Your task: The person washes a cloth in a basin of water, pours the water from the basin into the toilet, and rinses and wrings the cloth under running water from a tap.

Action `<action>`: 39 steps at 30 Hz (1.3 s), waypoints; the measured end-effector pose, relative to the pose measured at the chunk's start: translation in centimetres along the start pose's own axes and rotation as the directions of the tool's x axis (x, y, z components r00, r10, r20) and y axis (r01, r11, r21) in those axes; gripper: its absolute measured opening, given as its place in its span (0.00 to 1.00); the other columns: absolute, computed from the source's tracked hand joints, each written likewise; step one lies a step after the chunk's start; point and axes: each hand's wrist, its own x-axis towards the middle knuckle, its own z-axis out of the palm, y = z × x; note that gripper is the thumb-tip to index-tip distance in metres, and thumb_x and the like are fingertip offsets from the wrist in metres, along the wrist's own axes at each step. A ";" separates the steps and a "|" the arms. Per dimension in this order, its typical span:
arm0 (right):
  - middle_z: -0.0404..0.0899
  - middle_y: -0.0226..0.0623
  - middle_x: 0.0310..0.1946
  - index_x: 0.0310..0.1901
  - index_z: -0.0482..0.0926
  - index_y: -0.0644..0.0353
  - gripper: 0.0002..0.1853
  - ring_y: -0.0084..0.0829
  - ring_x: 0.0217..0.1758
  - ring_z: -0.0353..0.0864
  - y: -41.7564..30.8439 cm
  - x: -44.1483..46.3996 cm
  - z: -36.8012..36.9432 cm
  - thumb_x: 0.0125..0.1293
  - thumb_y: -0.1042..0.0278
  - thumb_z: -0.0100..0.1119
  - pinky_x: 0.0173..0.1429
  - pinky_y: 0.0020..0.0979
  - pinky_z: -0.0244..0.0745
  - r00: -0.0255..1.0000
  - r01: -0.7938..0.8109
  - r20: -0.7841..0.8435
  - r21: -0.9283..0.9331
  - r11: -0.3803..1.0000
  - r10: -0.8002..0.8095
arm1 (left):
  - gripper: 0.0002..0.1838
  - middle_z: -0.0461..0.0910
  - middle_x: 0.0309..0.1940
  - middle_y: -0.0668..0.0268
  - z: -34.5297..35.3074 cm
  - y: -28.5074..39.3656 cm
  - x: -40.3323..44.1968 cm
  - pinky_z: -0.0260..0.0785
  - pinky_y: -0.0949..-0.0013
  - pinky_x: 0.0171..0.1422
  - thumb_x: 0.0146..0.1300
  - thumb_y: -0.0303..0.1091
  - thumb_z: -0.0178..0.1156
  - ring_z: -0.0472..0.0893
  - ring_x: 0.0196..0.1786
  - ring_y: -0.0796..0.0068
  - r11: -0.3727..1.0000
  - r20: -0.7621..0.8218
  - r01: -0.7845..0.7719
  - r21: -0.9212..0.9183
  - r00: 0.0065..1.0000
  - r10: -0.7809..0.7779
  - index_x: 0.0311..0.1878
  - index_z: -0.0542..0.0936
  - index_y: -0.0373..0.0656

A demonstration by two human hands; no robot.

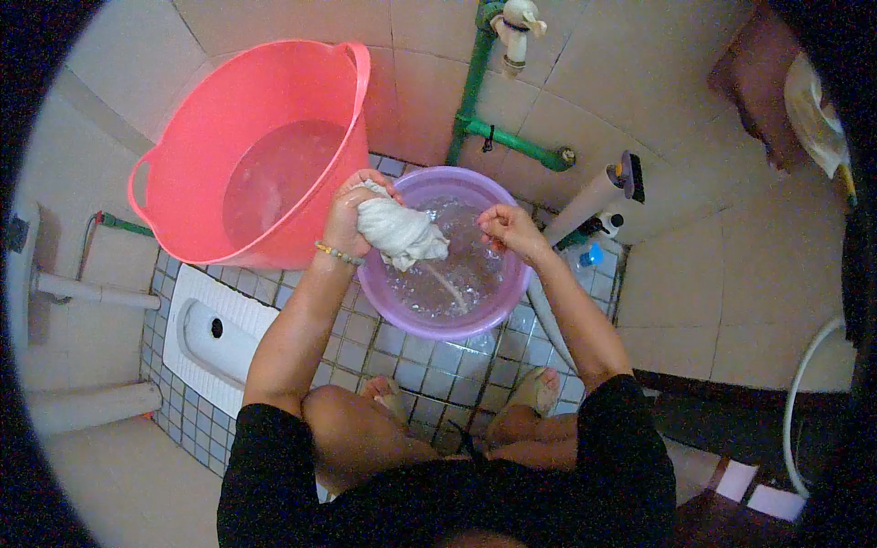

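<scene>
My left hand (345,215) is closed around a wet, bunched white cloth (399,230), over the left side of a purple basin (375,297). A thin stream of water runs down from the cloth into the basin. Bubbly water (438,283) fills part of it. Above the basin's right rim is my right hand (513,233), apart from the cloth. Its fingers are curled in, and nothing shows in them. The basin sits on the tiled floor in front of my feet.
A tall pink tub (247,119) with cloudy water stands at the back left. Beside it is a white squat toilet (219,333). Green pipes (512,142) and a tap (516,46) are on the wall. A brush (630,178) and bottles (594,256) stand to the right.
</scene>
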 end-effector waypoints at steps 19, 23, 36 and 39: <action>0.65 0.24 0.16 0.31 0.71 0.57 0.06 0.17 0.17 0.61 -5.3 0.6 2.8 0.60 0.65 0.50 0.20 0.21 0.56 0.850 0.498 -0.441 0.494 0.713 -0.289 | 0.08 0.74 0.28 0.59 0.4 1.4 -0.9 0.71 0.66 0.41 0.45 0.23 0.51 0.76 0.33 0.68 0.968 0.060 -0.066 0.242 0.997 0.053 0.32 0.70 0.38; 0.68 0.27 0.19 0.32 0.71 0.58 0.06 0.21 0.19 0.66 8.0 5.2 -0.5 0.60 0.65 0.49 0.23 0.23 0.61 0.738 0.260 -0.654 0.049 0.964 -0.166 | 0.09 0.73 0.28 0.59 0.0 2.5 -1.0 0.70 0.64 0.42 0.46 0.26 0.52 0.75 0.35 0.65 0.983 0.126 -0.128 0.133 0.986 0.111 0.33 0.70 0.38; 0.67 0.44 0.51 0.47 0.73 0.52 0.18 0.42 0.52 0.68 11.3 3.9 6.0 0.52 0.60 0.54 0.54 0.39 0.64 0.970 0.118 0.178 -0.940 0.321 0.167 | 0.17 0.72 0.33 0.57 1.1 2.6 -1.6 0.69 0.64 0.46 0.41 0.31 0.52 0.75 0.39 0.63 0.991 0.301 -0.050 0.128 0.954 0.010 0.38 0.69 0.37; 0.72 0.42 0.45 0.41 0.75 0.57 0.14 0.38 0.47 0.71 3.0 3.2 4.4 0.51 0.68 0.57 0.52 0.37 0.66 0.875 0.390 0.060 -0.677 0.624 -0.481 | 0.19 0.72 0.33 0.57 0.9 2.1 -1.2 0.69 0.67 0.46 0.37 0.30 0.49 0.75 0.39 0.65 0.985 0.296 -0.058 0.164 0.955 0.007 0.38 0.69 0.36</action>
